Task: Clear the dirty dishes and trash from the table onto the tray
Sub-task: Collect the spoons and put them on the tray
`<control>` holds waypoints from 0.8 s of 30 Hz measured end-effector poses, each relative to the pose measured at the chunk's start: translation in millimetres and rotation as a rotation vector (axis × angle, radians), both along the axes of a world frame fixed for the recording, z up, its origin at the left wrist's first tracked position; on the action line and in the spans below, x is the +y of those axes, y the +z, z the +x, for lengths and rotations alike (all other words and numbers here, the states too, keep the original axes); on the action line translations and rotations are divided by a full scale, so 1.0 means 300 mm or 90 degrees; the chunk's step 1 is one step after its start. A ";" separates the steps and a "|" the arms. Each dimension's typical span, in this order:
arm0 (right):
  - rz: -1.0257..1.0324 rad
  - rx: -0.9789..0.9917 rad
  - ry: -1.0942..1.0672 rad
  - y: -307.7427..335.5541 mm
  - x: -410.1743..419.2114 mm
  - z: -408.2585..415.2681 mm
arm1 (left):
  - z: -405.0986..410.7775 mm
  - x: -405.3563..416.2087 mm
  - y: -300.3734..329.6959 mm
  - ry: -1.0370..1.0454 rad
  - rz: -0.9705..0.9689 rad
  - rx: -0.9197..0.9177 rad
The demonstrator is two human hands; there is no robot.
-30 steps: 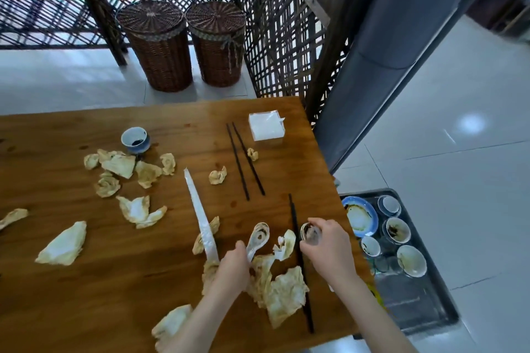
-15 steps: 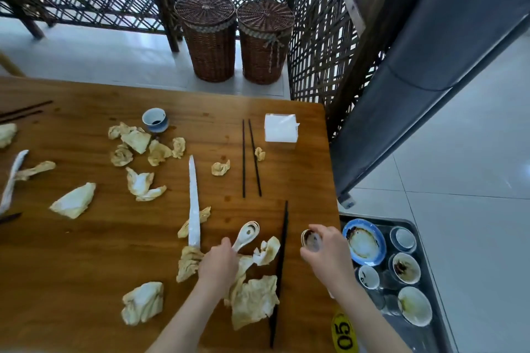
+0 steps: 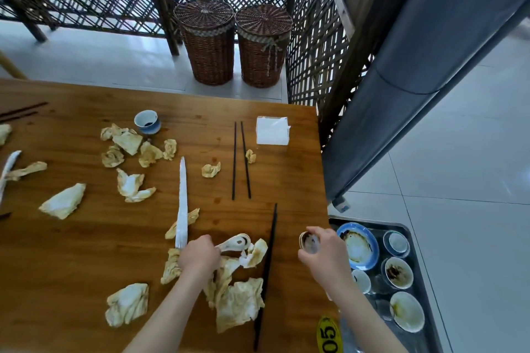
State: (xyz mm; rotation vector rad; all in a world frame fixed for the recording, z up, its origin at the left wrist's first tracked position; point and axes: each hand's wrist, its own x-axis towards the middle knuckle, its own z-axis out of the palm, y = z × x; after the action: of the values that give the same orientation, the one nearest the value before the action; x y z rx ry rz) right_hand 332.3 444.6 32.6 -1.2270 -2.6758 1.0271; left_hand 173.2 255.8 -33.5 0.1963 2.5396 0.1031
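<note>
Your right hand (image 3: pixel 322 253) has carried the small stained cup (image 3: pixel 309 242), fingers curled round it, out from above the tabletop (image 3: pixel 71 252) to its right edge, just beside the tray (image 3: pixel 413 241) of dirty dishes (so the drop is near). Your left hand (image 3: pixel 199 252) has stayed put, fingers closed on the handle of the white ceramic spoon (image 3: pixel 236 242) among the crumpled napkins (image 3: pixel 238 304). Plenty remains: the blue teacup (image 3: pixel 147 122), chopsticks (image 3: pixel 240 160) and scattered napkins all wait.
</note>
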 end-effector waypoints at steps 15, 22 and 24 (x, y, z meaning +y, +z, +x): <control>0.019 0.013 0.023 -0.031 0.057 0.017 | 0.024 -0.016 -0.032 0.009 0.041 -0.054; 0.009 0.014 0.035 -0.028 0.066 0.014 | 0.026 -0.019 -0.022 0.021 0.072 -0.087; 0.000 0.016 0.036 -0.026 0.067 0.010 | 0.026 -0.023 -0.022 0.036 0.084 -0.087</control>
State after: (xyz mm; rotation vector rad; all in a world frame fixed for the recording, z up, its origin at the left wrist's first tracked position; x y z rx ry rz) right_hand 335.4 464.6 24.7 -1.1381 -2.7063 1.0407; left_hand 181.1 248.8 -40.2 0.1635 2.4034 0.2975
